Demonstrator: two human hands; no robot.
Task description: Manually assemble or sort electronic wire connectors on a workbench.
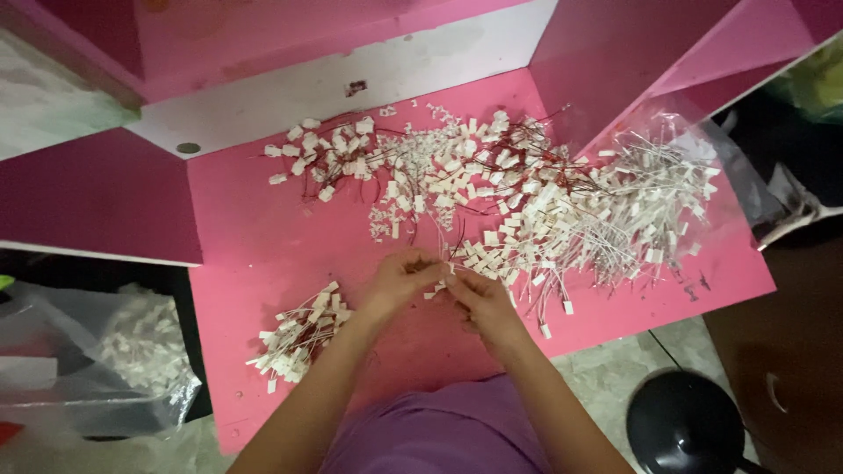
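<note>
While both hands, left [399,279] & right [479,298], pinched one small white connector [446,274] between them, a big pile [527,202] lay just beyond on pink counter [255,246], smaller bundle [299,338] at left.

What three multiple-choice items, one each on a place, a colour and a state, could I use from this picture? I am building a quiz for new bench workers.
1. Where does the small separate bundle of white plastic connectors with thin wires lie?
A. left of the hands
B. on the floor
C. on the black round stool

2. What colour is the flat worktable?
A. green
B. pink
C. grey

3. How are the left hand and the right hand?
A. wide apart
B. resting flat
C. together on one small white connector piece

Answers: 1 A, the bundle sits on the table at the left hand's side. 2 B, the bare surface is pink. 3 C, the fingers of both hands meet at the piece, at the edge of the big pile of white connectors.
</note>
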